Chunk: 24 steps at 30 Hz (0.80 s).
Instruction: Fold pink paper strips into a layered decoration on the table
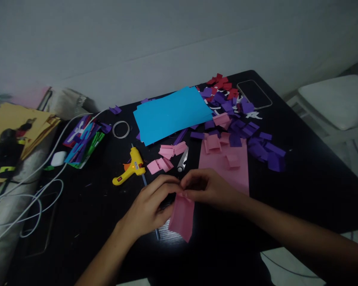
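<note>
A creased strip of pink paper (181, 218) hangs from the fingers of both hands near the table's front edge. My left hand (152, 204) grips its upper left part, fingers curled. My right hand (210, 188) pinches the strip's top edge, and the fingertips of both hands meet there. Just beyond my left hand lies a yellow glue gun (134, 167). Scissors (183, 159) lie behind the fingertips, beside small folded pink pieces (160, 165). A larger pink sheet (238, 174), with folded pink pieces on it, lies partly behind my right hand.
Blue sheets (173, 113) lie at the back of the black table (310, 190). Purple pieces (256, 149), red pieces (222, 83) and a phone (254, 94) are to the right. Tape (121, 129), coloured paper (85, 139) and white cables (40, 198) are left. A white chair (340, 99) stands right.
</note>
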Each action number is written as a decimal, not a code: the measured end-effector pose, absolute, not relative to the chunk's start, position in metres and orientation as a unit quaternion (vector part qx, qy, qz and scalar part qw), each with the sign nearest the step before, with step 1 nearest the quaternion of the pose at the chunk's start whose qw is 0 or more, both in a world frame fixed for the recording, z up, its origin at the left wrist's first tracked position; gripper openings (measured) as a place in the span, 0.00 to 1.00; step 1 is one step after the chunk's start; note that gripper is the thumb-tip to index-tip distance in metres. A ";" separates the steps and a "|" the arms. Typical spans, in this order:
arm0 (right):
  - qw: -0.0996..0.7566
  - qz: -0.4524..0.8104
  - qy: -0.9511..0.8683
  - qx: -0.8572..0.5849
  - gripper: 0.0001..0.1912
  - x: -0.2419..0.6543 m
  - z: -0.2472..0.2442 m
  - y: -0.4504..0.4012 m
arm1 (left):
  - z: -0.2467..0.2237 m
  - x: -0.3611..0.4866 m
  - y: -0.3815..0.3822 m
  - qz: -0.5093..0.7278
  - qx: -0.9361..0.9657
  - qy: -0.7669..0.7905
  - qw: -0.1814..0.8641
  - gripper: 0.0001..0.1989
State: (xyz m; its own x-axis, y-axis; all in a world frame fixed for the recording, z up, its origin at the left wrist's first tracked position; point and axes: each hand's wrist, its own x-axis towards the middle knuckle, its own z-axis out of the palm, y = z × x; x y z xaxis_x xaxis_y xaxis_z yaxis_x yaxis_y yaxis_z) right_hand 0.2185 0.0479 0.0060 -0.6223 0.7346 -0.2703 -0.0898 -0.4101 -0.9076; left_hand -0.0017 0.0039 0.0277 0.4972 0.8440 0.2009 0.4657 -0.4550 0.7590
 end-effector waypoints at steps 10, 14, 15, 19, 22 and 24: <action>0.295 0.760 -0.476 -0.330 0.07 0.215 0.003 0.047 | 0.027 -0.003 0.004 0.310 0.773 0.418 0.362 0.12; 0.297 0.757 -0.477 -0.333 0.08 0.215 0.002 0.047 | 0.027 -0.003 0.004 0.313 0.757 0.434 0.375 0.09; 0.296 0.756 -0.479 -0.333 0.08 0.216 0.002 0.047 | 0.027 -0.003 0.004 0.315 0.751 0.438 0.380 0.09; 0.290 0.758 -0.483 -0.329 0.08 0.216 0.002 0.049 | 0.025 -0.003 0.004 0.325 0.726 0.451 0.405 0.08; 0.298 0.756 -0.483 -0.327 0.06 0.216 0.003 0.050 | 0.024 -0.002 0.004 0.333 0.706 0.474 0.407 0.09; 0.310 0.752 -0.481 -0.327 0.06 0.216 0.003 0.050 | 0.024 -0.002 0.004 0.336 0.700 0.489 0.398 0.10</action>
